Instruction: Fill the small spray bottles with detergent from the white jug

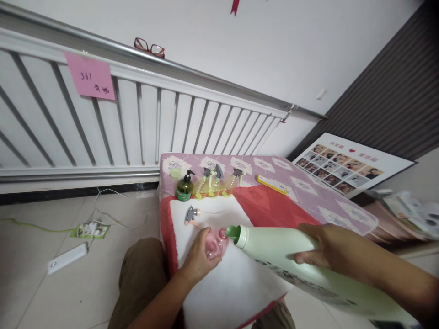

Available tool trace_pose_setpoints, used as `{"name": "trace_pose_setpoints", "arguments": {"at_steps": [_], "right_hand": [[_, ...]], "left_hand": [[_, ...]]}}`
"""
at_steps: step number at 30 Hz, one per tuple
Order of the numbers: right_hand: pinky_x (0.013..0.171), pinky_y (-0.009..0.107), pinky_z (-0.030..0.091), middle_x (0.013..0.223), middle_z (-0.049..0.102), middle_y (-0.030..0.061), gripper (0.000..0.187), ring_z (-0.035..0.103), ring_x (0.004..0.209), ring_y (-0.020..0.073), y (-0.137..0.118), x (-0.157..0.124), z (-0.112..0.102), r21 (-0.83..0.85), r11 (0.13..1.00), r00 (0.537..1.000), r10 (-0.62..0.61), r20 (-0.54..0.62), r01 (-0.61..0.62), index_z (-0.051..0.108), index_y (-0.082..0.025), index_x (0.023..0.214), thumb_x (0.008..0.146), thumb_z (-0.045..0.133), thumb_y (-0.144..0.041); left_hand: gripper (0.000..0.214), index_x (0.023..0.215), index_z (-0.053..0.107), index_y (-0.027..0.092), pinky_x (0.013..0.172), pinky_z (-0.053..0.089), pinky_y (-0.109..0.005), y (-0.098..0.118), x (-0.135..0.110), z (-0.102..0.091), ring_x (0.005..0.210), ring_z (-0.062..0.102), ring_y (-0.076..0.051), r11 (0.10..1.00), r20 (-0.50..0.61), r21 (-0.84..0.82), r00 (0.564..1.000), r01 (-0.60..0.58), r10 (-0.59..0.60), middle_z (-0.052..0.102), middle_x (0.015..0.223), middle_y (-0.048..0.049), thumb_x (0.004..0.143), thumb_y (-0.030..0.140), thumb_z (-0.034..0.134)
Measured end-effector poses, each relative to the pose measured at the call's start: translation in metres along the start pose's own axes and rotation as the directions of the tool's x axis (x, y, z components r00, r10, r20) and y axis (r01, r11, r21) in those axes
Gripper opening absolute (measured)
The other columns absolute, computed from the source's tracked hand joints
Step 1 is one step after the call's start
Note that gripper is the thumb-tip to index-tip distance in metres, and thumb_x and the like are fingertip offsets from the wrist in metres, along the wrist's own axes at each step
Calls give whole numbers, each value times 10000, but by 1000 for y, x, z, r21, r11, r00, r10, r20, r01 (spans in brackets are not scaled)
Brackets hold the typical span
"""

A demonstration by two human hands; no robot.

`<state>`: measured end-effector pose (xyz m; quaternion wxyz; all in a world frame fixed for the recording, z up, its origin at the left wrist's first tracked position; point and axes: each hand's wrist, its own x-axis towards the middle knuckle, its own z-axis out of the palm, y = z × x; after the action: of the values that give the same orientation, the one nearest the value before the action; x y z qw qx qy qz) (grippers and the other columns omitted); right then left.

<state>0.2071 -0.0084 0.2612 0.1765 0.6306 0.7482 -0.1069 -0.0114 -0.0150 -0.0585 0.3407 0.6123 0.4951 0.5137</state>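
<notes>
My left hand (200,256) is wrapped round a small pink see-through spray bottle (215,246) with its top off, held tilted above the white cloth. My right hand (324,249) grips a large pale green detergent jug (274,242), tipped so that its spout meets the mouth of the pink bottle. Whether liquid is flowing I cannot tell. A grey spray head (192,214) with a thin tube lies on the white cloth (236,274) just beyond my left hand.
Behind the cloth stand a green pump bottle (185,187) and several clear spray bottles (216,183). A yellow box (270,184) lies to their right on the patterned tablecloth (305,183). A white radiator (171,123) runs along the wall. A power strip (91,230) with cables is on the floor.
</notes>
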Motion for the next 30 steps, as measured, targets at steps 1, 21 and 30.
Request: {"name": "trace_pose_setpoints", "arguments": {"at_steps": [1, 21, 30], "right_hand": [[645, 329, 423, 845, 718, 68, 292, 649, 786, 267, 0, 0, 0, 2, 1000, 1000, 0, 0, 0, 626, -223, 849, 723, 613, -486], [659, 339, 417, 875, 707, 75, 316, 639, 813, 271, -3, 2, -1, -12, 1000, 999, 21, 26, -20, 617, -221, 867, 731, 598, -505], [648, 330, 414, 858, 714, 68, 312, 643, 797, 264, -1, 1, -1, -6, 1000, 1000, 18, 21, -18, 617, -225, 859, 727, 606, -508]], "left_hand": [[853, 1365, 335, 226, 1088, 388, -486, 0, 0, 0, 1290, 448, -314, 1000, -1, 1, 1000, -5, 5, 462, 1396, -121, 602, 193, 714], [849, 1368, 318, 205, 1099, 367, -449, 3, 1, -2, 1298, 435, -292, 1000, 30, 12, 1000, 7, -8, 445, 1404, -128, 612, 188, 704], [855, 1375, 300, 193, 1105, 357, -462, -2, 1, 0, 1314, 415, -299, 1000, 42, 21, 999, 13, -14, 425, 1417, -142, 621, 204, 703]]}}
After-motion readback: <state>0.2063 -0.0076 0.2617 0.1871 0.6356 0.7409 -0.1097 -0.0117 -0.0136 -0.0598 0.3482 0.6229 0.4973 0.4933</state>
